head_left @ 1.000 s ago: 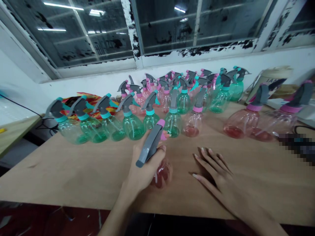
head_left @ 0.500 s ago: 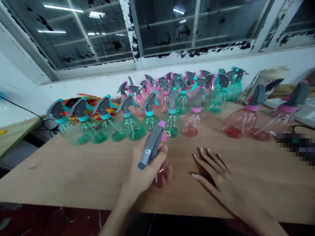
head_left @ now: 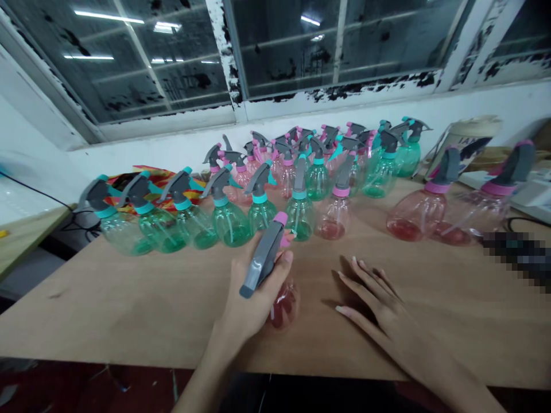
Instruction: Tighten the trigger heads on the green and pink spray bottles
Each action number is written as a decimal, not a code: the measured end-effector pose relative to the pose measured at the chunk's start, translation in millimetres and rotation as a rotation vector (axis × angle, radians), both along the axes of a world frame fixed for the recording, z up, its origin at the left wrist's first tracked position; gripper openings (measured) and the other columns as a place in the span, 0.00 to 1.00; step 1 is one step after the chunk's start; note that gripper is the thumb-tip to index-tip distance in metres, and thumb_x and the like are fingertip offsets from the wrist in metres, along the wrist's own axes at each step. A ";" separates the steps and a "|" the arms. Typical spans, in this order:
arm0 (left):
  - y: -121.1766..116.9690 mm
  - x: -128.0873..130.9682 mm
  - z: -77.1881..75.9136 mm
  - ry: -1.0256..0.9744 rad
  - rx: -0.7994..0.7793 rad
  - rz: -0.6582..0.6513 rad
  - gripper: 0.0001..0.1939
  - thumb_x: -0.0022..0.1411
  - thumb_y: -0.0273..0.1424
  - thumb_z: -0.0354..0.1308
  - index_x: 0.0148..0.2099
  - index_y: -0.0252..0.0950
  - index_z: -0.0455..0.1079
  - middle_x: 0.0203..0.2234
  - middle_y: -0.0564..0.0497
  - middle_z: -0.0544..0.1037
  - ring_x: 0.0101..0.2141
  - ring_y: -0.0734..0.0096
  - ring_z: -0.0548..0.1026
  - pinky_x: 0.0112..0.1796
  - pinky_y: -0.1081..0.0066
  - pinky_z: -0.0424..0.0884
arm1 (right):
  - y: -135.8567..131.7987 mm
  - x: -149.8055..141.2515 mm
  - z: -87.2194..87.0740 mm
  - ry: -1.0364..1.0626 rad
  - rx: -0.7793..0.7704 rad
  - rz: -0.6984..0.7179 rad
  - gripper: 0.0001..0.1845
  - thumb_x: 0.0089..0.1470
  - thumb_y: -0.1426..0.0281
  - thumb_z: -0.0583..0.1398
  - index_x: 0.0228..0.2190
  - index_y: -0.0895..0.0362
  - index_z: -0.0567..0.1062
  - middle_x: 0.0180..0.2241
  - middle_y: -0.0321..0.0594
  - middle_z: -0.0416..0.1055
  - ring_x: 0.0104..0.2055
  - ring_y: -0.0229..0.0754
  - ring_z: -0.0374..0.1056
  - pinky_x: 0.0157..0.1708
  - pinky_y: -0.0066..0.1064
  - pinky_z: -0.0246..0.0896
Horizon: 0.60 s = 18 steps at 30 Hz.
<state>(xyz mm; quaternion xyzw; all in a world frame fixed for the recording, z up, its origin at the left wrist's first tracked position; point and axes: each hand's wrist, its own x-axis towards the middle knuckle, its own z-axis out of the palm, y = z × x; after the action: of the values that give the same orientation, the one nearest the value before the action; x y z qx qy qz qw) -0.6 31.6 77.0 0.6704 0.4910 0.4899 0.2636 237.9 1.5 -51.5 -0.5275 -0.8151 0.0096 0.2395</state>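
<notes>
My left hand (head_left: 249, 292) is closed around the neck of a pink spray bottle (head_left: 282, 304) with a grey trigger head (head_left: 263, 255) and a pink nozzle tip. The bottle stands on the wooden table (head_left: 129, 304), near its front edge. My right hand (head_left: 379, 312) lies flat on the tabletop just right of the bottle, fingers stretched out and spread, holding nothing. A row of green spray bottles (head_left: 228, 218) with teal collars stands just behind my left hand.
Several more pink and green spray bottles (head_left: 318, 166) crowd the back of the table under the window. Two pink bottles (head_left: 419, 206) stand at the right. A red and yellow bag (head_left: 159, 175) lies at the back left. A white canister (head_left: 469, 140) leans at the far right.
</notes>
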 end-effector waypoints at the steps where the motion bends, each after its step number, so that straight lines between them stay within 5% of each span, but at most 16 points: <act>1: 0.0 0.4 1.1 0.007 0.007 -0.002 0.07 0.58 0.34 0.60 0.40 0.42 0.72 0.29 0.53 0.79 0.31 0.65 0.78 0.34 0.66 0.76 | -0.4 -0.2 0.7 0.008 0.003 0.007 0.29 0.65 0.53 0.46 0.63 0.49 0.59 0.65 0.42 0.56 0.69 0.50 0.45 0.64 0.57 0.47; 18: 2.8 3.0 4.8 0.054 0.082 -0.013 0.06 0.62 0.37 0.57 0.35 0.41 0.70 0.24 0.55 0.75 0.26 0.69 0.75 0.30 0.69 0.72 | -12.9 -13.8 30.4 0.082 -0.037 0.112 0.27 0.65 0.55 0.47 0.62 0.47 0.59 0.65 0.41 0.57 0.66 0.49 0.52 0.63 0.59 0.48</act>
<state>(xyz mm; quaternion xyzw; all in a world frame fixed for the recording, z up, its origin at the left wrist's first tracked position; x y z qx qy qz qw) 2.4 34.4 81.7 0.6969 0.4730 0.4897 0.2255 224.1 -11.4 -21.1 -0.4845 -0.8326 0.0597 0.2618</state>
